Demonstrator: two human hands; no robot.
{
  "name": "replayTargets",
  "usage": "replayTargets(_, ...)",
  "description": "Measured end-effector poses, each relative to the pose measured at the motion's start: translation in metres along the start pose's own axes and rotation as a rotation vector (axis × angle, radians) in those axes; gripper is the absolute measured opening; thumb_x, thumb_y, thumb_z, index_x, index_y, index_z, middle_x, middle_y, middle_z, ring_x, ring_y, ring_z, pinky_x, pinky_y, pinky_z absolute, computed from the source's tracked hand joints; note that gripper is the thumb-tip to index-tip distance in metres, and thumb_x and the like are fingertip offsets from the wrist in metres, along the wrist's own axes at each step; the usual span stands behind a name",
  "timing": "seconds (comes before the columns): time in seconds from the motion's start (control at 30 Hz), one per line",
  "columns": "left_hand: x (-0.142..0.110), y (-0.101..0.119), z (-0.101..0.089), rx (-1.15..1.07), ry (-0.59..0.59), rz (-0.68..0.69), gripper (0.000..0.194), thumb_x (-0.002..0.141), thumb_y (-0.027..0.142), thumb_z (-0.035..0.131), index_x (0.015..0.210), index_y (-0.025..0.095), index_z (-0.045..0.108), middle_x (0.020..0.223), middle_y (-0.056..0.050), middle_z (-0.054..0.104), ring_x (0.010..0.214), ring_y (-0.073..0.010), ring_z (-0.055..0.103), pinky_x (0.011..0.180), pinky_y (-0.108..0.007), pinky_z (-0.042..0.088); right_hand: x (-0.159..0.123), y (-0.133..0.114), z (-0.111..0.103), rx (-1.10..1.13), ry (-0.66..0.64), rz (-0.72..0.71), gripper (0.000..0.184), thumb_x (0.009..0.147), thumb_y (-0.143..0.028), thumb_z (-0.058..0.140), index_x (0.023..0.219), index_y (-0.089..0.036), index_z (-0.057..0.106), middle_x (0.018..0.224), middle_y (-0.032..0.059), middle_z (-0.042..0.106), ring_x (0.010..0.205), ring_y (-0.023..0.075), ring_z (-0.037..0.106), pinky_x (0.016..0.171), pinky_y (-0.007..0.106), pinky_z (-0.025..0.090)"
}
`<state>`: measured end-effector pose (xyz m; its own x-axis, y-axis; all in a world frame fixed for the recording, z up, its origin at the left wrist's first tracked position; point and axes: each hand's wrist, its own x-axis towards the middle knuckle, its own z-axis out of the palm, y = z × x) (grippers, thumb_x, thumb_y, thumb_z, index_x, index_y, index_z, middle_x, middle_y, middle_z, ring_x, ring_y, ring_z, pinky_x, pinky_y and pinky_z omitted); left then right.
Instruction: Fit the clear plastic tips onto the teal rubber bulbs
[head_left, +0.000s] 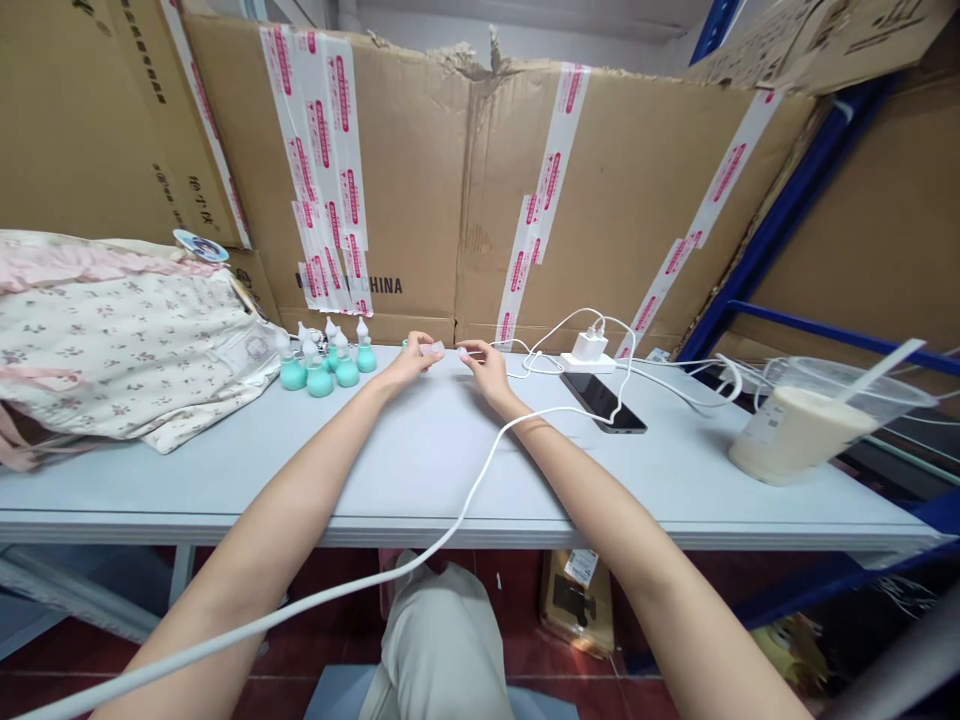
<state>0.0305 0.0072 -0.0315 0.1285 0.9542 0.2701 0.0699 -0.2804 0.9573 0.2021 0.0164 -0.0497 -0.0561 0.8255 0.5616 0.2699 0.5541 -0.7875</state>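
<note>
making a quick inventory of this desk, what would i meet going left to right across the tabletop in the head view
Floral fabric bag, group of teal bulbs, left hand, right hand, dark phone, clear cup.

Bare table (442, 450) ran from the front edge up between the left hand (409, 362) and right hand (487, 372) — a way in, crossed by the cable (300, 606). The bulbs (319, 379) and bag (127, 340) blocked the left; on the right the cable looped over the phone (596, 400), but a gap lay open before the cup (802, 430). The charger (589, 346) and, behind everything, the carton (409, 180) closed the rear
</note>
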Motion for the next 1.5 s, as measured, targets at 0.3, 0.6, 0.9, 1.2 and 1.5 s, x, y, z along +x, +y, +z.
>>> replayTargets(0.3,0.002,-0.005,0.007,0.038,-0.086,0.063,0.043,0.066,0.047,0.070,0.078,0.019,0.039,0.068,0.003,0.063,0.055,-0.0069,0.049,0.057,-0.022,0.036,0.008,0.004,0.001,0.258,-0.045,0.057,0.040,0.055,-0.046,0.075,0.081,-0.018,0.064,0.083,0.0063,0.069,0.071,0.0153,0.063,0.071,0.031,0.051)
replayTargets(0.6,0.002,0.000,0.011,-0.023,-0.093,0.141,0.046,0.060,0.048,0.075,0.078,0.018,0.045,0.061,0.003,0.060,0.047,-0.0076,0.050,0.053,-0.023,0.039,0.006,-0.009,-0.001,0.398,0.031,0.107,0.041,0.049,-0.048,0.080,0.071,-0.016,0.066,0.074,0.0055,0.069,0.063,0.0152,0.062,0.069,0.033,0.052)
replayTargets(0.9,-0.019,0.015,0.019,0.684,0.028,0.328,0.007,0.083,0.023,0.049,0.087,0.021,0.045,0.080,-0.001,0.059,0.076,-0.0180,0.056,0.072,-0.029,0.040,0.005,-0.011,-0.014,0.355,-0.180,0.098,0.040,0.046,-0.048,0.082,0.057,-0.016,0.059,0.068,0.0036,0.068,0.050,0.0102,0.056,0.055,0.026,0.046)
replayTargets(1.2,-0.024,0.013,0.029,0.803,-0.055,0.279,0.014,0.087,0.032,0.040,0.095,0.020,0.040,0.088,-0.007,0.059,0.083,-0.0230,0.055,0.073,-0.033,0.040,0.006,-0.012,-0.028,0.248,-0.295,0.164,0.038,0.051,-0.046,0.080,0.062,-0.014,0.063,0.070,0.0042,0.068,0.053,0.0101,0.060,0.050,0.020,0.040)
replayTargets(1.5,-0.009,-0.012,0.016,0.606,-0.078,0.220,0.021,0.083,0.039,0.044,0.092,0.020,0.043,0.074,-0.001,0.055,0.071,-0.0178,0.052,0.070,-0.029,0.038,-0.008,-0.008,-0.023,0.327,-0.395,0.443,0.035,0.083,-0.045,0.059,0.104,-0.018,0.064,0.101,0.0096,0.071,0.079,0.0139,0.068,0.060,0.020,0.050)
